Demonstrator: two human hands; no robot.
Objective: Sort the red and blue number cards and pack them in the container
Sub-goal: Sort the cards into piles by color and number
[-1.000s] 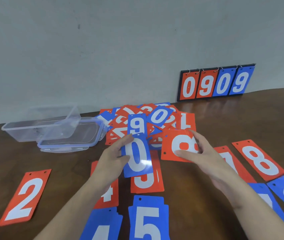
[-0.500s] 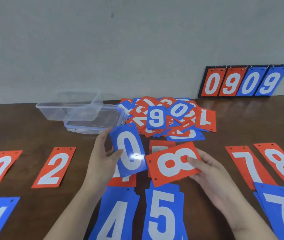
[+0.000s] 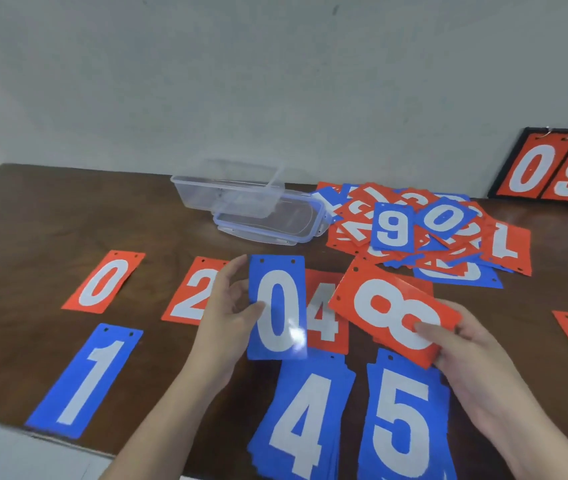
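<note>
A dark brown wooden tabletop (image 3: 68,216) runs up to a plain pale grey wall (image 3: 241,81); at the far right a black-framed scoreboard (image 3: 552,168) leans against that wall, showing red 0 and 9 flaps. Far of centre sits a clear plastic container (image 3: 227,194), partly on its blue-rimmed lid (image 3: 275,220); just right of it lies a jumbled heap of red and blue cards (image 3: 424,233). Sorted cards lie nearer: a red 0 card (image 3: 104,282) and a red 2 card (image 3: 192,296) at the left, a blue 1 card (image 3: 85,379) near the left edge, a stack of blue 4 cards (image 3: 303,420) and a stack of blue 5 cards (image 3: 404,424) at the near centre, and a red 4 card (image 3: 326,313) partly covered; a red card at the right edge is cut off, perhaps a 7.

The left hand (image 3: 227,323) grips a blue 0 card (image 3: 277,308) upright by its left edge, thumb on the face; the right hand (image 3: 466,355) pinches a red 8 card (image 3: 395,311) at its near right end, thumb on top, the card tilted, above the tabletop.
</note>
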